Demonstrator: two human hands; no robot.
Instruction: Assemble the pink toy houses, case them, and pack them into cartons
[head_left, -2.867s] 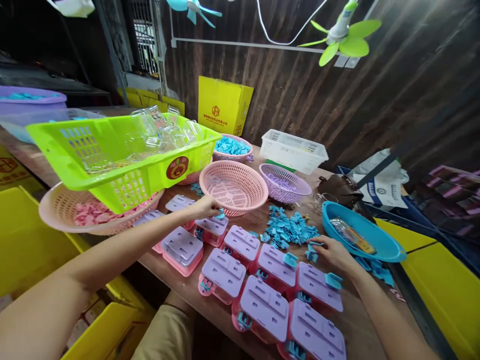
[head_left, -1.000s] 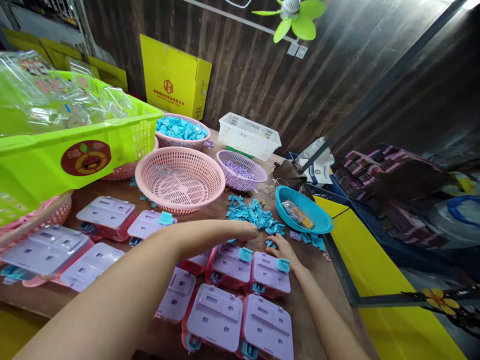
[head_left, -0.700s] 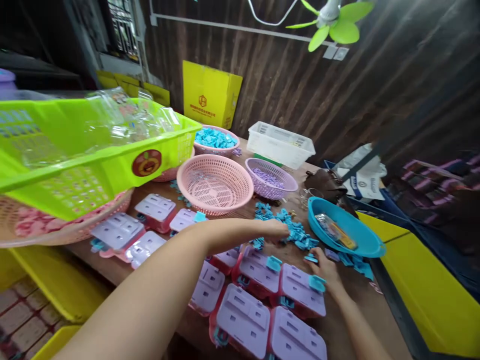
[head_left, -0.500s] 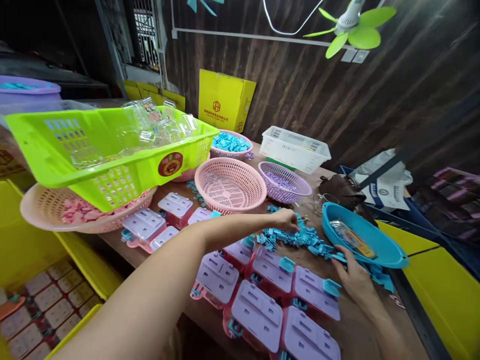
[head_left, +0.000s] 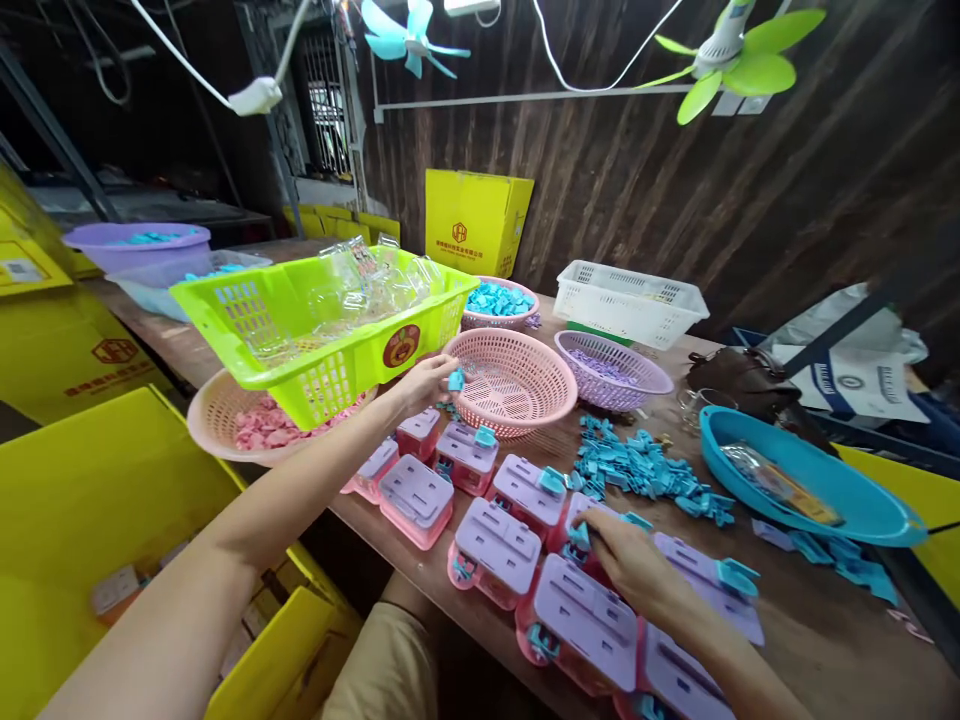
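My left hand [head_left: 429,386] pinches a small blue plastic clip [head_left: 456,380] in front of the empty-looking pink round basket [head_left: 517,375]. My right hand [head_left: 626,548] is closed at the fingertips on another blue plastic clip [head_left: 578,537], low over the rows of boxes. These pink boxes have purple lids [head_left: 498,545]; several carry a blue tab [head_left: 552,481] lying on the lid's far side. Whether the right hand's clip touches the box under it, I cannot tell. Behind that hand spreads a loose pile of blue clips [head_left: 637,465].
A green basket [head_left: 315,375] of clear plastic pieces overlaps a basket of pink parts [head_left: 266,425]. A purple basket [head_left: 611,370], a white crate [head_left: 630,305] and a blue basin [head_left: 795,480] stand farther back. Open yellow cartons [head_left: 90,500] flank the table's left side.
My left hand has moved left from the blue pile to beside the pink basket, a clip in it. My right hand has come from the pile's edge to the boxes. The view has turned left.
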